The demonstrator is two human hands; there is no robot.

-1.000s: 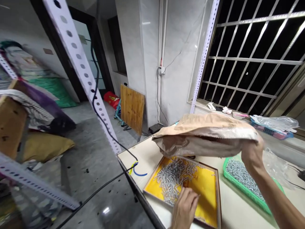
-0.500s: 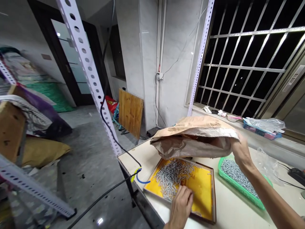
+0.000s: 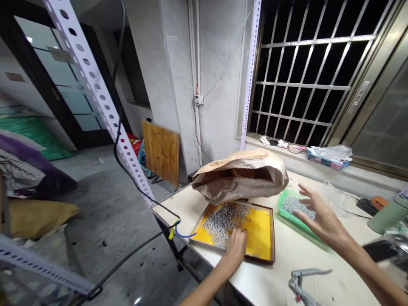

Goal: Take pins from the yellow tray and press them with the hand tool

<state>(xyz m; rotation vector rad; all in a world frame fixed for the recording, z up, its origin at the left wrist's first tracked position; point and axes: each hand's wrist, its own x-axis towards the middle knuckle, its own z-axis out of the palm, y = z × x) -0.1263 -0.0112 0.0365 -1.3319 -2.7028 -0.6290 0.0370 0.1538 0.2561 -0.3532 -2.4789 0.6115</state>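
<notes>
My left hand (image 3: 236, 245) rests over the yellow-bottomed tray (image 3: 262, 240) with its fingers curled down at the right edge of a heap of small silver metal pins (image 3: 219, 223). What those fingertips hold, if anything, is hidden. My right hand (image 3: 314, 210) is in the air with fingers spread, holding nothing, in front of the green basket (image 3: 299, 227) filled with similar silver metal pieces (image 3: 295, 204). Behind the tray a brown paper sack (image 3: 223, 189) lies with its mouth gaping toward me; something brownish shows inside.
Grey hand pliers (image 3: 301, 282) lie at the table's near side. To the right stand a green bottle (image 3: 389, 214) and a black-and-orange item (image 3: 371, 205). Cables (image 3: 143, 242) cross the left table edge beside a perforated metal post (image 3: 105, 106). A blue basket (image 3: 328, 159) sits on the sill.
My right hand has let go of the paper sack and drawn back toward the right, opening. The sack has settled lower. My left hand stays at the pins; the view has swung right.
</notes>
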